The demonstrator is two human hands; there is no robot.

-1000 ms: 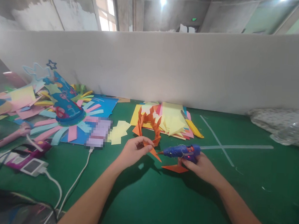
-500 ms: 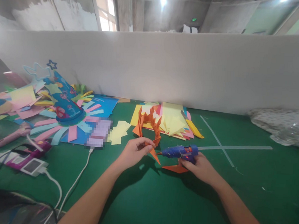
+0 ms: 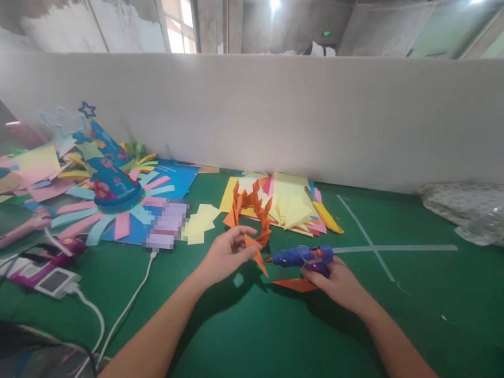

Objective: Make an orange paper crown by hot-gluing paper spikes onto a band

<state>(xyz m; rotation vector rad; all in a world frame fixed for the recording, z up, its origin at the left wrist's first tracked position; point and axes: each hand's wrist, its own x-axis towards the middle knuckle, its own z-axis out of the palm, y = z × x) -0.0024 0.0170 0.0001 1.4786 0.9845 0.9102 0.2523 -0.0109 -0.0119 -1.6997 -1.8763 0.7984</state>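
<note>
Between the fingers and thumb of my left hand [image 3: 229, 253] is the near end of an orange folded-paper ring [image 3: 250, 197]. Its pointed flap [image 3: 259, 260] sticks out toward the lower right. My right hand [image 3: 345, 282] is wrapped around a blue hot glue gun [image 3: 301, 257], a small red light glowing on its body. The gun's nozzle points left, right beside the flap; whether it touches is too small to tell. Under the gun, a loose orange folded-paper piece [image 3: 293, 284] lies on the table, partly covered by my right hand.
Behind the ring lie stacked coloured papers [image 3: 290, 186] and a yellow utility knife [image 3: 327, 217]. To the left are a blue cone hat [image 3: 117, 174], a blurred phone [image 3: 167, 223] on a white cable, a pink glue gun [image 3: 18, 229] and a power strip [image 3: 51, 278]. A bottle [image 3: 494, 220] stands far right.
The flap and my left fingers have shifted very slightly left, with the index finger lifted a little. My right hand and the glue gun are nearly still.
</note>
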